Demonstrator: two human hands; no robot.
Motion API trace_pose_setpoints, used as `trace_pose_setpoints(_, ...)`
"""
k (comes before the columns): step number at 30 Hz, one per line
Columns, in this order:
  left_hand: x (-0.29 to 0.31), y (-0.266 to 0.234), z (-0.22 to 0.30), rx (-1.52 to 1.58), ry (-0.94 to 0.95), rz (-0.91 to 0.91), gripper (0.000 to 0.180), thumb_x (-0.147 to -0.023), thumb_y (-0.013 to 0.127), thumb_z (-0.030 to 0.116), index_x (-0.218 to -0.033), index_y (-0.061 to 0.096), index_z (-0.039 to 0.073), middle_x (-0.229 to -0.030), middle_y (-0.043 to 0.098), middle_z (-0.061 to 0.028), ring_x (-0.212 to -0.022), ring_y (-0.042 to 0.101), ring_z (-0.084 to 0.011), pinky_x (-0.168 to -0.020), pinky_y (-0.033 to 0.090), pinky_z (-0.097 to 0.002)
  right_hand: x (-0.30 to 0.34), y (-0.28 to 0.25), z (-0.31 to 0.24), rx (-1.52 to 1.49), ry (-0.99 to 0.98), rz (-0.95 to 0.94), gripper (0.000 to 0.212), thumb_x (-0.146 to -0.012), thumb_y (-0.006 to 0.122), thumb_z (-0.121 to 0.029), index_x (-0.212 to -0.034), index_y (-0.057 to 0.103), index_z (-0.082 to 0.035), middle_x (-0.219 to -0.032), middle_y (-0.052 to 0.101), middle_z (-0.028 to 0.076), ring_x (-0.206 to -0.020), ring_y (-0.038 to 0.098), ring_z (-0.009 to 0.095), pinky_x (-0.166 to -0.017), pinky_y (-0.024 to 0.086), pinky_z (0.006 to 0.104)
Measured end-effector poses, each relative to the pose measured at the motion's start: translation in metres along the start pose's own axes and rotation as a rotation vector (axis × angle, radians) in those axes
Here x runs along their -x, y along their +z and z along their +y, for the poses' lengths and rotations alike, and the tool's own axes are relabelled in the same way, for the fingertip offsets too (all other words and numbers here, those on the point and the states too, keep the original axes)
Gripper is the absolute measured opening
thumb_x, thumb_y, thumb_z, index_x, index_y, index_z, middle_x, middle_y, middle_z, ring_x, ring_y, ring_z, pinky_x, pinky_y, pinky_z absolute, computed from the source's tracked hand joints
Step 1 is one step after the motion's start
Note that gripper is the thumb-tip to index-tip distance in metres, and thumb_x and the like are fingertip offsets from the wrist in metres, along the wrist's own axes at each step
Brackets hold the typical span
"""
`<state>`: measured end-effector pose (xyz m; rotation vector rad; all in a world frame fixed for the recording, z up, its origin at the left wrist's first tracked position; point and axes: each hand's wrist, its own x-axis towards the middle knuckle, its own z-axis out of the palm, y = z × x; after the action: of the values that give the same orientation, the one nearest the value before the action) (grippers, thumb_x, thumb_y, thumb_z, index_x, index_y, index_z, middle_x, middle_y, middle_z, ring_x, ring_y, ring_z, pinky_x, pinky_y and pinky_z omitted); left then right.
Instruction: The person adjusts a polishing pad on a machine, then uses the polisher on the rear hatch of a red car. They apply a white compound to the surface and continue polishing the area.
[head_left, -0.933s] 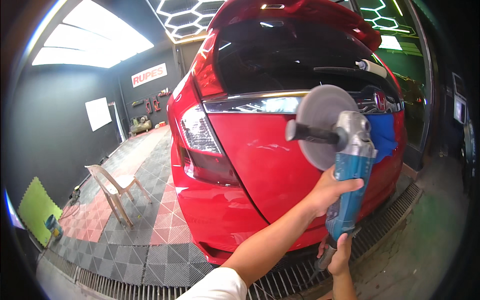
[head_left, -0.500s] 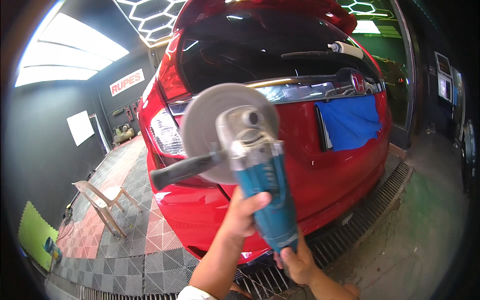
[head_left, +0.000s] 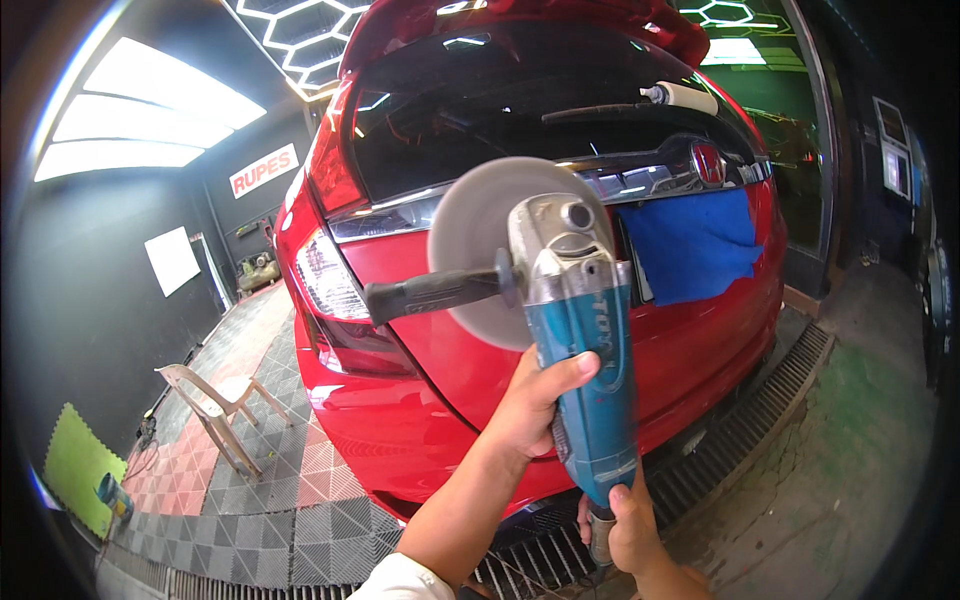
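Note:
A teal rotary polisher (head_left: 585, 375) with a silver head is held up before the back of a red car (head_left: 400, 270). My left hand (head_left: 540, 400) wraps round the middle of its body, thumb lying across the top. Lower down, my right hand (head_left: 630, 520) grips the rear end. The round grey-white pad (head_left: 475, 230) overlaps the tailgate below the chrome strip; its face is hidden, so I cannot tell whether it touches the paint. A black side handle (head_left: 435, 293) sticks out to the left, with no hand on it.
A blue cloth (head_left: 695, 245) hangs over the number plate area. A white bottle (head_left: 685, 97) rests by the rear wiper. On the tiled floor at left stand a plastic chair (head_left: 225, 400) and a small blue can (head_left: 113, 495). A drain grate (head_left: 770, 385) runs along the floor behind the car.
Both hands have carried the polisher to the right across the tailgate, its pad moving away from the left tail light toward the blue cloth. My grip looks the same.

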<state>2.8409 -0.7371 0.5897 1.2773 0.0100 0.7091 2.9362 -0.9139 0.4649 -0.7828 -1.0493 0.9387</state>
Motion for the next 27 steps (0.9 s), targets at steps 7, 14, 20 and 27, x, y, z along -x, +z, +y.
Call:
trace_pose_setpoints(7,0.016,-0.004,0.001,0.105,0.067,0.024,0.083,-0.090,0.084,0.047,-0.149,0.055,-0.003,-0.132,0.071,-0.0240,-0.117,0.075,-0.0406,-0.100,0.065,-0.0544,0.005,0.010,-0.027,0.005,0.109,-0.036,0.087,-0.110,0.055,-0.046,-0.173,0.013,-0.004,-0.111,0.060,0.010,-0.077,0.060,0.013,-0.064,0.053,0.0284)
trace_pose_setpoints(14,0.068,-0.044,0.031,0.242,0.331,-0.003,0.097,-0.090,0.080,0.051,-0.164,0.041,0.000,-0.138,0.067,-0.0290,-0.121,0.073,-0.0472,-0.103,0.063,-0.0626,-0.019,0.053,-0.029,0.266,0.025,-0.242,0.093,-0.112,0.057,-0.048,-0.176,0.004,-0.006,-0.112,0.064,0.018,-0.088,0.063,0.025,-0.076,0.053,0.0375)
trace_pose_setpoints(20,0.078,-0.057,0.046,0.290,0.442,0.029,0.105,-0.093,0.076,0.062,-0.167,0.034,0.000,-0.133,0.067,-0.0288,-0.117,0.074,-0.0472,-0.102,0.061,-0.0669,-0.034,0.067,-0.033,0.421,0.034,-0.310,0.094,-0.115,0.053,-0.050,-0.176,0.002,-0.001,-0.127,0.071,0.035,-0.114,0.075,0.051,-0.100,0.056,0.0519)
trace_pose_setpoints(27,0.013,-0.009,0.013,0.106,0.077,-0.015,0.081,-0.089,0.087,0.043,-0.148,0.055,-0.002,-0.129,0.072,-0.0224,-0.116,0.076,-0.0389,-0.098,0.065,-0.0544,-0.003,0.018,-0.012,0.139,0.021,-0.006,0.087,-0.112,0.052,-0.056,-0.173,0.014,-0.008,-0.101,0.068,0.019,-0.077,0.070,0.024,-0.070,0.059,0.0378)
